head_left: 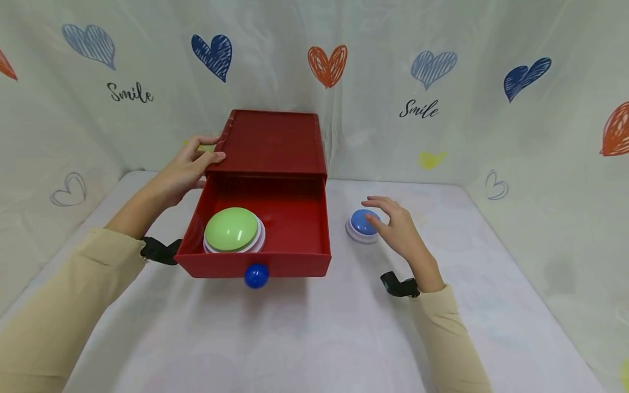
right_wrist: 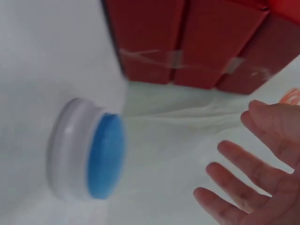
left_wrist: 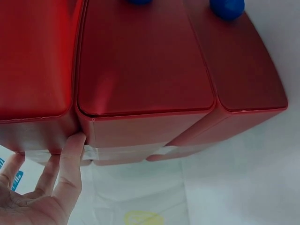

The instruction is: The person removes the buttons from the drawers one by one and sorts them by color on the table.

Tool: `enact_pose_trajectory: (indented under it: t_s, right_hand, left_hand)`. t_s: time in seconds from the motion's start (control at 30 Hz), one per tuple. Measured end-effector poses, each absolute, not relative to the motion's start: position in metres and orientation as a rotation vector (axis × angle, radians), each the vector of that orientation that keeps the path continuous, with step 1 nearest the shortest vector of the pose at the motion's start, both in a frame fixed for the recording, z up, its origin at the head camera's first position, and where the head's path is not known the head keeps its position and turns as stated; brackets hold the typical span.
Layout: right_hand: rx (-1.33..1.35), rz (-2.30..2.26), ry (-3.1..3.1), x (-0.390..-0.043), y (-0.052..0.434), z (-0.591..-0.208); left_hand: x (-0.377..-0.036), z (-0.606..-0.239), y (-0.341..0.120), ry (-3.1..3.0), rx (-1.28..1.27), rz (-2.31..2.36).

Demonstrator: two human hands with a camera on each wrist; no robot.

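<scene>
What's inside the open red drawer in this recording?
A green-domed button sits toward the front left of the red drawer. The floor beneath it, and anything farther back under the cabinet top, can't be seen.

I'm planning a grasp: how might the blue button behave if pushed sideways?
The blue button would probably slide rather than tip, being squat, its white base wider than its blue dome. That smooth, rounded dome may feel slippery.

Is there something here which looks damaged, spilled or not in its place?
Nothing looks spilled or broken. Slightly odd: what seems to be clear tape bridges the side gaps between the stacked red boxes, perhaps a makeshift join.
</scene>
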State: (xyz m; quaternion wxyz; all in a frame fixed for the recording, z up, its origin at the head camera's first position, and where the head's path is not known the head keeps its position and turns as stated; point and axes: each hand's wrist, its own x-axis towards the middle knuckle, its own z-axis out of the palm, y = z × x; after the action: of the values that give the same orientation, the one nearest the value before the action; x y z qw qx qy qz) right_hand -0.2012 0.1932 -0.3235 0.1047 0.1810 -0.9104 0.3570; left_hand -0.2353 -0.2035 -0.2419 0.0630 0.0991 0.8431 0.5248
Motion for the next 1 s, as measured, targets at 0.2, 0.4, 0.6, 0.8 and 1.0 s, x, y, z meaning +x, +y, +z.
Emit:
enact_pose_trajectory:
  t_s: [0.2, 0.4, 0.6, 0.8, 1.0]
  right_hand:
    - [0.668, 1.032, -2.515, -0.176, 0.179, -0.290]
    - [0.773, 1.052, -2.383, -0.147, 0.162, -0.258]
    - [0.944, 1.101, -2.291, -0.126, 0.140, -0.236]
    - [1.059, 1.118, -2.336, -0.111, 0.116, -0.224]
    - [1.129, 1.051, -2.480, -0.108, 0.097, -0.217]
  left_hand:
    - [-0.235, -0.242, -0.204, 2.545, 0.294, 1.586]
    - [-0.236, -0.243, -0.204, 2.536, 0.296, 1.588]
    - [-0.236, -0.243, -0.205, 2.540, 0.303, 1.589]
    - [-0.236, -0.243, -0.204, 2.539, 0.309, 1.595]
    - [-0.236, -0.242, -0.204, 2.543, 0.306, 1.596]
